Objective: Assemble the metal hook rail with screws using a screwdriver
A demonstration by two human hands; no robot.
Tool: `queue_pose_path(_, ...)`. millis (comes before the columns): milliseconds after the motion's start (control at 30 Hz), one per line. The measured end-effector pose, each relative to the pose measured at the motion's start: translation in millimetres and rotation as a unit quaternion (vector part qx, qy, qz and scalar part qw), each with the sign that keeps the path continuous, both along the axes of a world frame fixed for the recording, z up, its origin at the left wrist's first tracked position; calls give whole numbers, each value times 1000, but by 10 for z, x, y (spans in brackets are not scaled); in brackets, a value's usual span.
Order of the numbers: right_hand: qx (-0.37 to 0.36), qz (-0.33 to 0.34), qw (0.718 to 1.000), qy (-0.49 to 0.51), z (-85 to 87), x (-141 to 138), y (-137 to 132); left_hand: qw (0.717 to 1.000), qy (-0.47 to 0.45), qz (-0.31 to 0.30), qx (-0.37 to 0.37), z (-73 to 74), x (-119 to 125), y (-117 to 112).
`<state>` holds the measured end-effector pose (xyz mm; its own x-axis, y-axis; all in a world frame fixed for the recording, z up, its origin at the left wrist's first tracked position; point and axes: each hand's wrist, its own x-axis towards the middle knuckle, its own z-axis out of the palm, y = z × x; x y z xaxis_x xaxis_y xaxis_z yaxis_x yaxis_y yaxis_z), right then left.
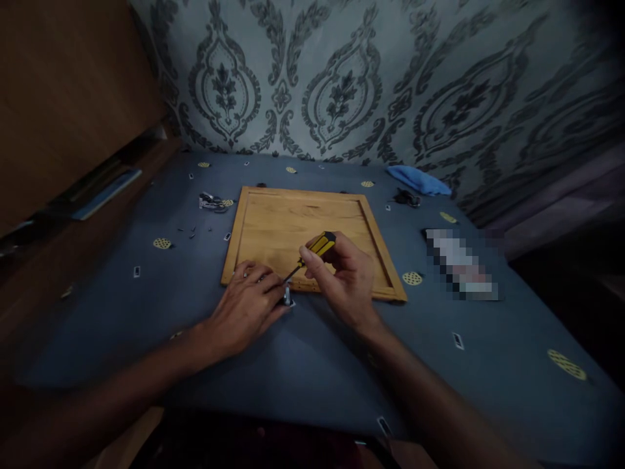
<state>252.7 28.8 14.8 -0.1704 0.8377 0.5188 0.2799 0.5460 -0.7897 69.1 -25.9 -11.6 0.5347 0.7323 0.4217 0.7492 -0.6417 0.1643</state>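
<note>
A framed wooden door panel point(303, 225) lies flat on the blue patterned cloth. My left hand point(249, 299) rests over its near edge, with the fingers bent on the frame and closed about a metal hinge point(287, 298). The hinge sits at the middle of that edge, partly hidden by my fingers. In my right hand point(349, 277) is a screwdriver point(319, 246) with a yellow and black handle, held tilted. Its shaft slants down to the left, and the tip is at the hinge beside my left fingertips; whether it meets a screw I cannot tell.
Another metal hinge point(212, 202) lies left of the panel, near several small screws point(192, 234). To the right are a dark metal piece point(407, 198), a blue cloth point(418, 180) and a blurred-out flat object point(461, 264). Wooden furniture point(73, 98) borders the left side.
</note>
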Motion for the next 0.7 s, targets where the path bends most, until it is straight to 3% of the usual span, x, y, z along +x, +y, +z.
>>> queue_pose_path(133,-7,16,1000,-1,22,16,21,1000,3,1,-2,9,2,-3)
queue_pose_path(400,-98,163,982,-17,259,127,72,1000,11,4,-8,12,-5,-5)
queue_pose_path(700,-66,143,988,-1,158,104,89,1000,14,-1,-20,18,-10,2)
